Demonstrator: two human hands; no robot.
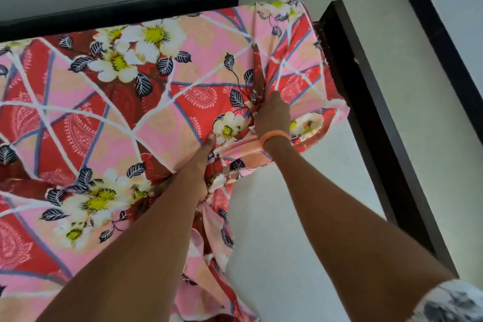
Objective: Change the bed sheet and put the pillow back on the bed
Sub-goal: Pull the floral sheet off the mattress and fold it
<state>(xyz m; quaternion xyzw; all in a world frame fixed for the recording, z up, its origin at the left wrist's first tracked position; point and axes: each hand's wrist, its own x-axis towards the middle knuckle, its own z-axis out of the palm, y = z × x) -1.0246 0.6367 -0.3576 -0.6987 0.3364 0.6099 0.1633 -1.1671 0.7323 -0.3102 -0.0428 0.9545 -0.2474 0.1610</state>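
The bed sheet [104, 102], pink and red with white-and-yellow flowers, dark leaves and pale criss-crossing lines, lies spread over the mattress and fills the left and middle of the view. Its far right corner is wrapped over the mattress corner by the headboard, while the near right edge is bunched into folds and hangs down the side of the bed in a loose tail. The right hand [273, 115], wearing an orange band [274, 137] at the wrist, is clenched round a gathered ridge of the sheet near the mattress's right edge, with creases fanning out from the grip toward the far corner. The left hand [202, 162] is just beside it, lower on the cloth; its thumb lies on top of the sheet at the mattress edge and the rest of the hand goes down into the folds, so it seems to be grasping the sheet, though its fingers are hidden. The dark bed frame [366, 102] runs along the right side, with a bare pale surface between it and the hanging cloth. A dark headboard [117, 12] crosses the top left. A patterned sleeve [454, 300] shows at the lower right corner.
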